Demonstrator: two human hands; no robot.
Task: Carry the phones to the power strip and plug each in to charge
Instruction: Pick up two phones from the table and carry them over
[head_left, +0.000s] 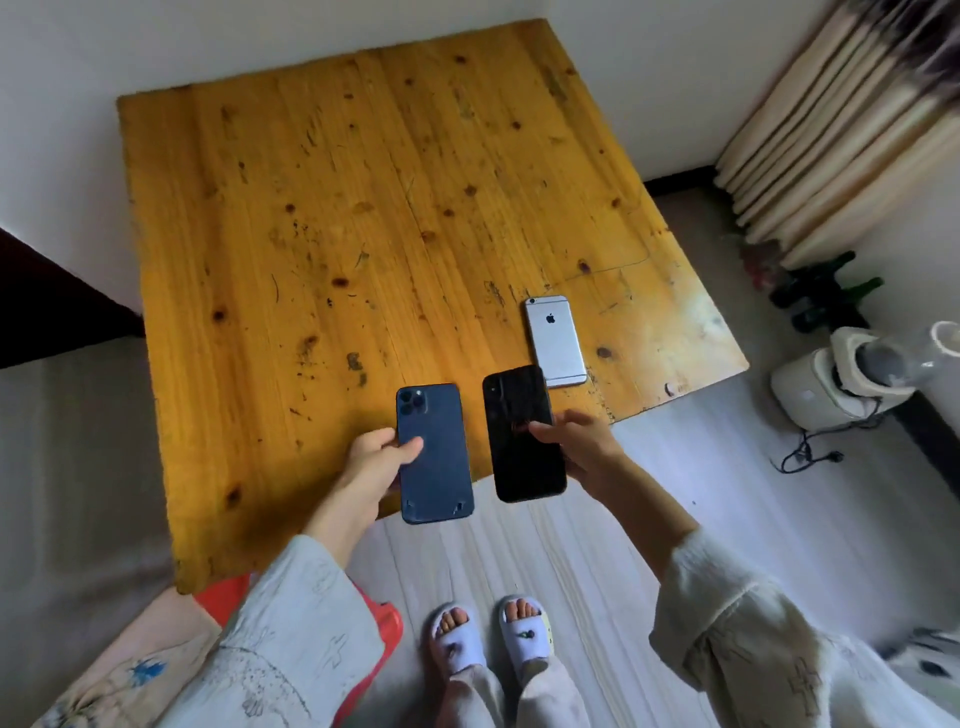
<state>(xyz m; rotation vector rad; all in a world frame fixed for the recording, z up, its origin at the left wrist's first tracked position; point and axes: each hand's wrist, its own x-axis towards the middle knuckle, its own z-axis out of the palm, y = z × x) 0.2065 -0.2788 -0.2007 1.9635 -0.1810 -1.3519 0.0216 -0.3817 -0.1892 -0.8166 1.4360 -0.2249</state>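
Observation:
My left hand (376, 462) grips a dark blue phone (436, 457), back side up, by its left edge over the near edge of the wooden table (337, 208). My right hand (582, 447) holds a black phone (522, 434) by its right edge, thumb across its face, just beside the blue one. A silver phone (555, 340) lies back up on the table near the right corner, just beyond the black phone. No power strip is in view.
A red plastic stool (387, 621) stands under the table's near corner. Right of the table sit a white appliance (831, 384) with a loose black cord (802, 454), dark green bottles (826, 291) and a curtain (841, 130). My slippered feet (488, 634) stand on pale floor.

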